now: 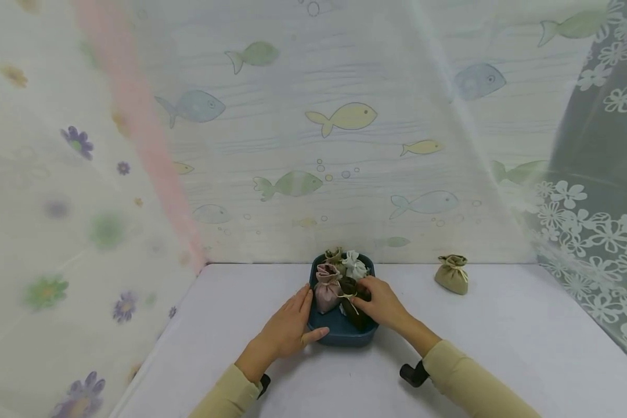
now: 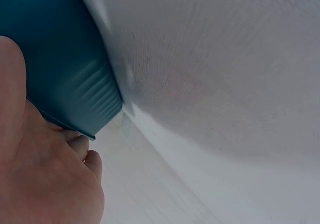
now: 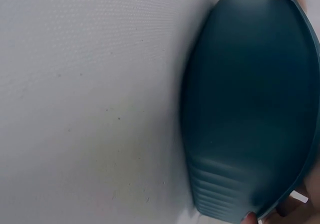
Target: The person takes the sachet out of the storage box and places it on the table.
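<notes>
Left hand (image 1: pixel 287 330) flat and open, fingers straight, pressed on the blue tub's (image 1: pixel 339 337) side at 9 o'clock. Right hand (image 1: pixel 380 302) curled round a dark green pouch (image 1: pixel 354 302) inside the tub, at 3 o'clock. Also in the tub: pink pouch (image 1: pixel 326 285), white pouch (image 1: pixel 354 265). Tan pouch (image 1: pixel 452 274) alone on the white table (image 1: pixel 501 342), off toward 2 o'clock.

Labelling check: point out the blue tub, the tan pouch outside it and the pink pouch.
blue tub (image 1: pixel 339 335), head view, front wall.
tan pouch (image 1: pixel 451 277), head view, middle of its body.
pink pouch (image 1: pixel 326 292), head view, middle of its body.
</notes>
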Tool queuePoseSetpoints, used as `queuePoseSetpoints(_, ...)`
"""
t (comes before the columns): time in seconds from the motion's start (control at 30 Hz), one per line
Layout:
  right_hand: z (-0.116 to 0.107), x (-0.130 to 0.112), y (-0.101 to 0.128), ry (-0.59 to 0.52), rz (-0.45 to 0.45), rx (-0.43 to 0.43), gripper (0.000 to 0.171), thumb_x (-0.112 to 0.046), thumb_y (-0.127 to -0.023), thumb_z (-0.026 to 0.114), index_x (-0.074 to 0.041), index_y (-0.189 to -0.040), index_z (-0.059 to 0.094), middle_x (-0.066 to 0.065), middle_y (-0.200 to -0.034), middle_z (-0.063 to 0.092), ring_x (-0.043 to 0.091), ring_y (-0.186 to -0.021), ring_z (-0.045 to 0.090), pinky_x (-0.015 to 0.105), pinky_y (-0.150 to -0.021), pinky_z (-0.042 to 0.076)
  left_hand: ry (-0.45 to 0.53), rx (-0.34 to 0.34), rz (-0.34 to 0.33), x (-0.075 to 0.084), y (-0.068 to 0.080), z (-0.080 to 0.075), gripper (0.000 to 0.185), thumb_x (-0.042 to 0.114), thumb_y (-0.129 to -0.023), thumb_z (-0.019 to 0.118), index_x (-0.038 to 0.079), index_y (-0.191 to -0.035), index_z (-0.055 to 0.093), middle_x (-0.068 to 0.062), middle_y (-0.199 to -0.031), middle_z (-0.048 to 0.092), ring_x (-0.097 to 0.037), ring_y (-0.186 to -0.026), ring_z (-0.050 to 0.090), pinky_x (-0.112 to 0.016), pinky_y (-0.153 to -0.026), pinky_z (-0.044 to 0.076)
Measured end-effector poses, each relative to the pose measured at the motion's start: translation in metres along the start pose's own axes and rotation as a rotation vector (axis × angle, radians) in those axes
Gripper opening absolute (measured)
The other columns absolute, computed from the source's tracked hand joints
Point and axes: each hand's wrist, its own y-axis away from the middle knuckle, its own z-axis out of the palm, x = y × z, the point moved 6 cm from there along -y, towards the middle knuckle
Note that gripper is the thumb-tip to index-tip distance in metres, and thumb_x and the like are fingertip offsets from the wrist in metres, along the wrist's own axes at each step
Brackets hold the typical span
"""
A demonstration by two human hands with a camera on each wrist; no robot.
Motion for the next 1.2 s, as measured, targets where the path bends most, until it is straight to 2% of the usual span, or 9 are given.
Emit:
queuePoseSetpoints(0.13, 0.000, -0.001, -0.001, 0.000, 0.021, 0.000, 0.014, -0.012, -0.092, 0.076, -0.005, -0.103, 0.071, 0.006, -0.098, 0.066, 0.018, -0.086, 0.060, 0.037, -0.075, 0.053, 0.003, -0.001, 0.005, 0.001, 0.000, -0.002, 0.101, 0.072, -0.100, 0.040, -0.009, -0.159, 0.022, -0.024, -0.168, 0.016, -0.036, -0.154, 0.022, -0.051, -0.123, 0.026)
queuePoseSetpoints(0.3, 0.000, -0.002, 0.000, 0.015, 0.026, 0.007, 0.018, -0.011, -0.093, 0.075, -0.003, -0.109, 0.070, 0.008, -0.102, 0.068, 0.021, -0.090, 0.063, 0.041, -0.080, 0.054, -0.013, -0.008, -0.008, -0.002, 0.000, 0.000, 0.102, 0.073, -0.099, 0.038, -0.006, -0.160, 0.020, -0.022, -0.169, 0.014, -0.033, -0.155, 0.020, -0.048, -0.124, 0.025)
queuePoseSetpoints(0.53, -0.008, -0.006, 0.002, -0.008, 0.012, 0.023, 0.010, -0.015, -0.097, 0.072, -0.007, -0.099, 0.066, 0.002, -0.090, 0.066, 0.016, -0.080, 0.060, 0.034, -0.070, 0.051, -0.001, -0.007, 0.003, -0.004, 0.000, 0.002, 0.104, 0.075, -0.098, 0.036, -0.008, -0.159, 0.022, -0.024, -0.168, 0.016, -0.036, -0.154, 0.022, -0.051, -0.122, 0.027)
queuePoseSetpoints(0.77, -0.027, -0.017, -0.001, -0.066, -0.051, 0.053, 0.008, -0.012, -0.097, 0.072, -0.007, -0.096, 0.065, 0.001, -0.088, 0.064, 0.013, -0.077, 0.057, 0.031, -0.067, 0.050, -0.007, -0.015, -0.015, -0.007, -0.003, 0.001, 0.102, 0.074, -0.099, 0.037, -0.005, -0.161, 0.016, -0.020, -0.170, 0.011, -0.031, -0.156, 0.017, -0.046, -0.125, 0.022)
queuePoseSetpoints(0.9, -0.038, -0.022, -0.001, -0.097, -0.078, 0.056, 0.008, -0.010, -0.097, 0.072, -0.005, -0.100, 0.066, 0.002, -0.090, 0.065, 0.014, -0.081, 0.060, 0.032, -0.072, 0.054, -0.006, -0.015, -0.018, -0.006, -0.004, 0.001, 0.102, 0.073, -0.100, 0.039, -0.005, -0.161, 0.017, -0.020, -0.170, 0.011, -0.031, -0.156, 0.017, -0.046, -0.125, 0.022)
queuePoseSetpoints(1.03, -0.046, -0.025, 0.000, -0.106, -0.093, 0.061, 0.009, -0.009, -0.097, 0.071, -0.003, -0.102, 0.065, 0.004, -0.091, 0.065, 0.017, -0.085, 0.063, 0.038, -0.078, 0.058, -0.014, -0.012, -0.016, -0.006, -0.004, 0.002, 0.102, 0.073, -0.099, 0.039, -0.005, -0.161, 0.017, -0.020, -0.170, 0.013, -0.032, -0.156, 0.019, -0.046, -0.125, 0.023)
queuePoseSetpoints(1.2, -0.056, -0.023, 0.002, -0.118, -0.082, 0.060, 0.009, -0.008, -0.098, 0.070, -0.003, -0.104, 0.066, 0.004, -0.093, 0.067, 0.021, -0.088, 0.066, 0.040, -0.080, 0.059, -0.005, -0.020, -0.015, -0.006, -0.003, 0.005, 0.101, 0.072, -0.100, 0.040, -0.005, -0.161, 0.017, -0.021, -0.170, 0.012, -0.032, -0.156, 0.017, -0.046, -0.125, 0.022)
